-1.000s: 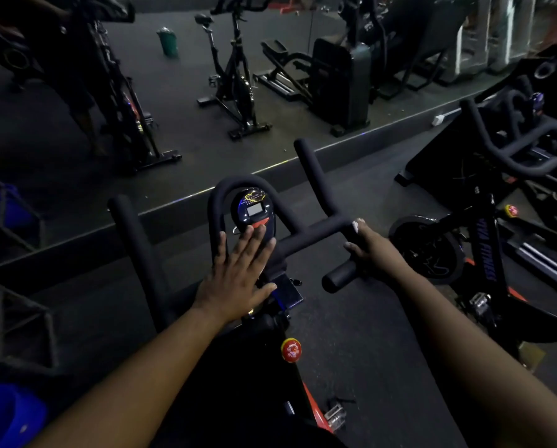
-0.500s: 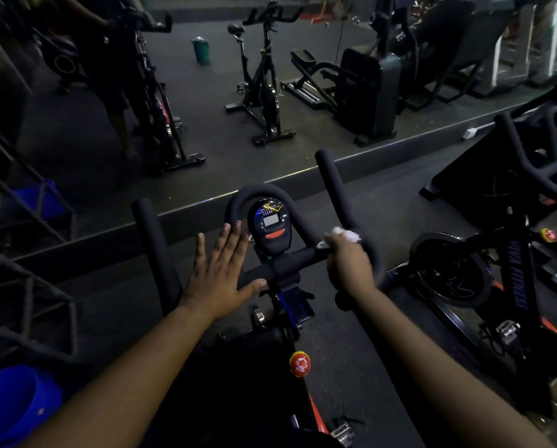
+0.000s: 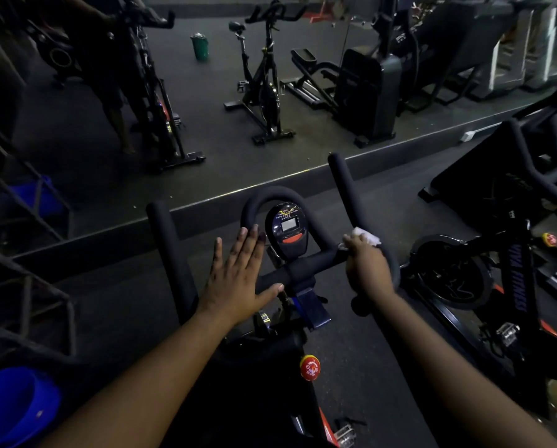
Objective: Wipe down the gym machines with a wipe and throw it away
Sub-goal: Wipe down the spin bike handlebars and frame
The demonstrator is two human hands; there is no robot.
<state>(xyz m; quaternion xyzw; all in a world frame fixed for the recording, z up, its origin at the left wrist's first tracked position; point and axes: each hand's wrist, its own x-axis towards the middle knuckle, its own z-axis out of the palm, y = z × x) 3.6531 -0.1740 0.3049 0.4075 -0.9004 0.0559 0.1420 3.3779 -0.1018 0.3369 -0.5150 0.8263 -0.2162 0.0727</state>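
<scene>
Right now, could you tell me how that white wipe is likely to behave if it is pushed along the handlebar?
The wipe looks crumpled and bunched under the right hand, so it is probably soft and floppy, not stiff. It seems thin, so likely very light. On the padded, curved handlebar it may drag and bunch further rather than glide.

A dim room is seen: dark floor (image 3: 351,367), wall mirror (image 3: 109,156) far, blue tub (image 3: 15,405) near left.

Dark floor (image 3: 361,357) carries the spin bike (image 3: 290,273) and a neighbouring bike (image 3: 484,279)
</scene>
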